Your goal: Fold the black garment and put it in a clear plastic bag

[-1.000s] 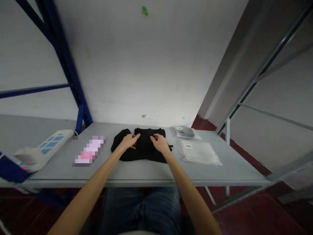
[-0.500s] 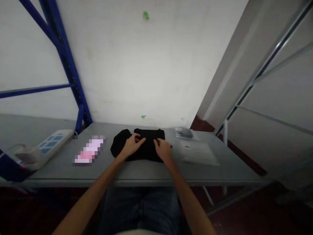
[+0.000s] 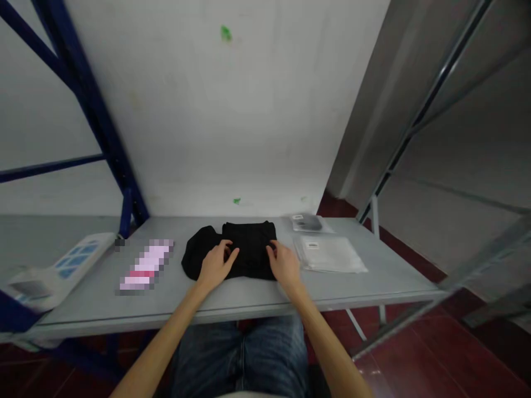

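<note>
Both hands lie flat on the folded black garment [image 3: 244, 257], fingers loosely spread, gripping nothing: left hand [image 3: 216, 266] on its near left part, right hand [image 3: 284, 263] at its near right edge. Their palms hide the cloth's near edge, and motion blur softens the folds. A pixelated patch [image 3: 144, 265] covers something to the left. The garment is matte black, a squarish folded block with a rounded lobe bulging left, long axis running left-right, mid-bench [image 3: 249, 296], beside clear plastic bags [image 3: 329, 253].
</note>
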A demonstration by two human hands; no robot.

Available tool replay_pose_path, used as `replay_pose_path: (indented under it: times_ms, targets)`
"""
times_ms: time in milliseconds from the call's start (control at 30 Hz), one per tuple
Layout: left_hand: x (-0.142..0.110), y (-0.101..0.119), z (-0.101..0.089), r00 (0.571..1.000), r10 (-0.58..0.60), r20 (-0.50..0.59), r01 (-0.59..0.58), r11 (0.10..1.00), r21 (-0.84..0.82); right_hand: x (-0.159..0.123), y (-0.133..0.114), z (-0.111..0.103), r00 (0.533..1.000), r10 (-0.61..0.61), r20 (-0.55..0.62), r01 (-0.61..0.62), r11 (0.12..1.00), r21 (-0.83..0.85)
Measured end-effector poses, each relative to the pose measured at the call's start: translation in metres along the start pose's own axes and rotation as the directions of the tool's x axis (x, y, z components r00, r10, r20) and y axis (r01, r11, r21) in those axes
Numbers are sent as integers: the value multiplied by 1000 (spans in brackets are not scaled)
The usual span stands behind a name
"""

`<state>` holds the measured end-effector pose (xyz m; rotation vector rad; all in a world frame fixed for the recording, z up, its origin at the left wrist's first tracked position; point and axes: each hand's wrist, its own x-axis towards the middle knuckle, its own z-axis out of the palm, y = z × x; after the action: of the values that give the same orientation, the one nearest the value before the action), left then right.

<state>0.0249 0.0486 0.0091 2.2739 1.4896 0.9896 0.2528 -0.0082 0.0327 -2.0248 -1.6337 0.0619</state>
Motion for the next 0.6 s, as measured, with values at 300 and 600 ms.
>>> replay_pose_path:
  times_ms: [300, 600]
  targets:
    - [-6, 5, -4, 986, 90, -142, -72, 990, 124, 8, 138, -74, 978, 77, 192, -23, 962, -272]
    - [-7, 3, -3, 981, 126, -145, -106, 985, 134, 18, 142, -74, 944, 46, 326, -10, 994, -110]
